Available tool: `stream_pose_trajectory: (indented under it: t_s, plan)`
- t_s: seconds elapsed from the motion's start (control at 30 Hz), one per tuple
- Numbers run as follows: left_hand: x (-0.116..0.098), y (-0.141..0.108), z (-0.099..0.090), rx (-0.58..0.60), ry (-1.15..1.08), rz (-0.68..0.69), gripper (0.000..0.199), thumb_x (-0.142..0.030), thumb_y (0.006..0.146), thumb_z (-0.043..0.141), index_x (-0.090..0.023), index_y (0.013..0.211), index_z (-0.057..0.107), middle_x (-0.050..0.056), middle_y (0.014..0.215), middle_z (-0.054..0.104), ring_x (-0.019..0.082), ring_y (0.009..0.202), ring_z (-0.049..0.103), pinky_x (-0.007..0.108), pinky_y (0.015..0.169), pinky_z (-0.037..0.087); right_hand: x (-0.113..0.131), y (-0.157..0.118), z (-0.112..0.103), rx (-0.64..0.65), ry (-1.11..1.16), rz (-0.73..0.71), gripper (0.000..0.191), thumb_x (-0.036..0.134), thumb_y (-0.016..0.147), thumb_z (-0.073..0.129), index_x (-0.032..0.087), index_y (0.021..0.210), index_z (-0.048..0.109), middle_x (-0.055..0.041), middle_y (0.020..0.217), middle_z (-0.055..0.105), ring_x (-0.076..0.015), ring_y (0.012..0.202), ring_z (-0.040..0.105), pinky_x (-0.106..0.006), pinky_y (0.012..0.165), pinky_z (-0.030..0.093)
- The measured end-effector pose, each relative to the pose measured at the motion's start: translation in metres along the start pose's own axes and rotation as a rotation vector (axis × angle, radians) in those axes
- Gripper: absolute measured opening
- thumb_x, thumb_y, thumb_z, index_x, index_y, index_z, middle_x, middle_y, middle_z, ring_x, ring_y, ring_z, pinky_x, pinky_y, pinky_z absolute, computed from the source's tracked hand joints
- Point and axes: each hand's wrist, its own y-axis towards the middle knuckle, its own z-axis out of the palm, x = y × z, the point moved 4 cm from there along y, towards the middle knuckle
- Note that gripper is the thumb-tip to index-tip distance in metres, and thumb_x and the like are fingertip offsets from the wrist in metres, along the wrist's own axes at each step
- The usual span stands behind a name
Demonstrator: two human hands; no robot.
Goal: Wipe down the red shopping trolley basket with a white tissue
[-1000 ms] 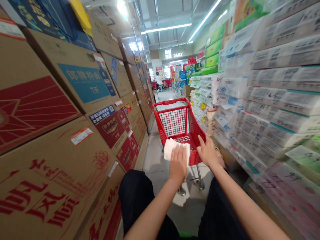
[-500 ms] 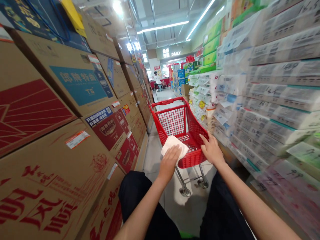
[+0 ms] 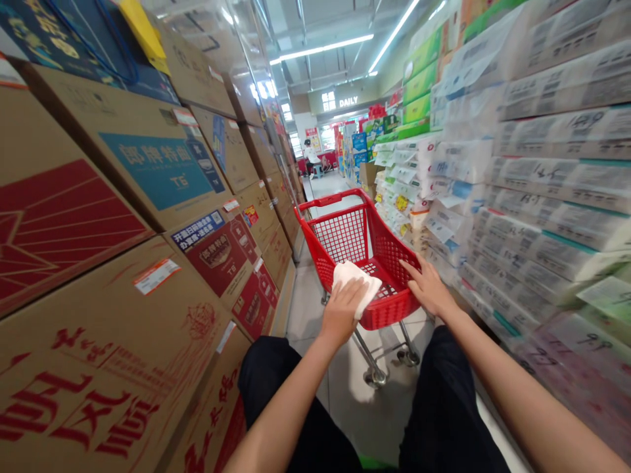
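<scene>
A red plastic shopping cart (image 3: 394, 314) on metal legs stands in front of my knees, its push handle at the far side. My left hand (image 3: 344, 305) presses a folded white cloth (image 3: 367, 279) onto the basket's near left rim, fingers lying over the fabric. The cloth covers that corner of the rim. On the other side, my right hand (image 3: 430, 289) grips the near right rim, with the fingers over the edge into the basket and the thumb side partly hidden. Through the grid floor of the basket, grey tiles show.
Stacked cardboard cartons (image 3: 108, 348) wall off the left side closely. Wrapped packs of tissue paper (image 3: 542, 177) are piled high on the right. Down the aisle a person (image 3: 311, 157) sits on a stool. The tiled floor (image 3: 308, 328) runs between the stacks.
My left hand and the cloth have moved right along the near rim. The cart's near end and my right hand have shifted slightly right too.
</scene>
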Motion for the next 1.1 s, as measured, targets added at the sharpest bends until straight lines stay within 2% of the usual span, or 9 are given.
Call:
stream_pose_trajectory:
  t_s: [0.1,0.2,0.33,0.5,0.63,0.73,0.9,1.0,1.1]
  plan:
    - [-0.01,0.006,0.008,-0.043,-0.04,-0.065,0.081,-0.003,0.086,0.045,-0.018,0.163,0.025,0.007,0.168,0.029,0.021,0.158,0.022,0.047,0.128,0.026,0.008,-0.003,0.0,-0.079,-0.084,0.089,0.066,0.029,0.099,0.043,0.024,0.163,0.029,-0.0082,0.174,0.005,-0.0325,0.157,0.017,-0.056,0.124,0.028]
    - [-0.032,0.013,0.019,-0.072,-0.049,-0.099,0.085,-0.001,0.083,0.044,-0.015,0.164,0.02,0.007,0.17,0.024,0.022,0.158,0.019,0.047,0.128,0.026,0.038,-0.012,0.003,-0.155,-0.122,0.132,0.076,0.037,0.098,0.049,0.018,0.165,0.018,-0.0132,0.173,-0.007,-0.0392,0.158,0.005,-0.062,0.122,0.026]
    - [-0.049,0.017,0.021,-0.07,0.004,-0.031,0.08,-0.006,0.087,0.044,-0.015,0.164,0.021,0.006,0.17,0.024,0.022,0.158,0.019,0.045,0.13,0.023,0.067,-0.023,0.009,-0.139,-0.055,0.091,0.076,0.032,0.099,0.046,0.025,0.166,0.011,-0.011,0.173,-0.009,-0.037,0.158,0.003,-0.062,0.123,0.026]
    - [-0.023,0.023,0.018,-0.071,0.125,0.084,0.078,-0.005,0.089,0.043,-0.019,0.164,0.024,0.004,0.168,0.031,0.018,0.156,0.028,0.042,0.129,0.026,0.053,-0.026,0.003,-0.113,0.001,0.091,0.081,0.028,0.098,0.047,0.032,0.165,0.001,-0.0048,0.171,-0.021,-0.0367,0.158,0.0,-0.062,0.123,0.024]
    - [0.002,0.031,0.016,-0.103,0.082,-0.073,0.08,-0.006,0.087,0.043,-0.017,0.164,0.022,0.007,0.168,0.029,0.02,0.156,0.026,0.044,0.128,0.027,0.042,-0.024,-0.004,-0.097,0.012,0.086,0.085,0.025,0.097,0.049,0.035,0.164,0.0,-0.0016,0.169,-0.025,-0.0376,0.158,0.001,-0.062,0.124,0.024]
    - [-0.017,0.031,0.018,-0.086,0.026,-0.06,0.084,-0.01,0.086,0.047,-0.016,0.165,0.019,0.007,0.17,0.023,0.023,0.158,0.02,0.046,0.129,0.023,0.037,-0.025,-0.005,-0.092,-0.014,0.076,0.088,0.023,0.095,0.051,0.037,0.163,-0.003,-0.0005,0.169,-0.027,-0.0385,0.158,0.004,-0.061,0.123,0.027]
    - [-0.061,0.021,0.018,-0.016,0.025,0.18,0.081,-0.02,0.09,0.048,-0.017,0.165,0.019,0.005,0.172,0.016,0.023,0.159,0.015,0.045,0.129,0.018,0.027,-0.029,-0.005,-0.079,-0.012,0.059,0.084,0.028,0.098,0.049,0.039,0.163,-0.004,0.0006,0.168,-0.027,-0.0381,0.158,0.003,-0.061,0.121,0.03]
    - [-0.046,0.023,0.014,-0.011,0.092,0.21,0.078,-0.017,0.091,0.047,-0.02,0.165,0.02,0.002,0.171,0.018,0.02,0.159,0.017,0.043,0.13,0.017,0.025,-0.033,-0.008,-0.061,0.012,0.052,0.08,0.028,0.099,0.046,0.039,0.163,-0.001,0.0007,0.169,-0.025,-0.037,0.158,0.003,-0.062,0.122,0.027]
    - [-0.011,0.034,0.011,-0.02,0.123,0.108,0.081,-0.013,0.089,0.048,-0.02,0.165,0.019,0.004,0.171,0.022,0.019,0.158,0.021,0.044,0.13,0.018,0.025,-0.037,-0.014,-0.061,0.049,0.061,0.076,0.025,0.1,0.043,0.038,0.164,0.005,0.0017,0.17,-0.024,-0.0361,0.158,0.002,-0.061,0.124,0.023]
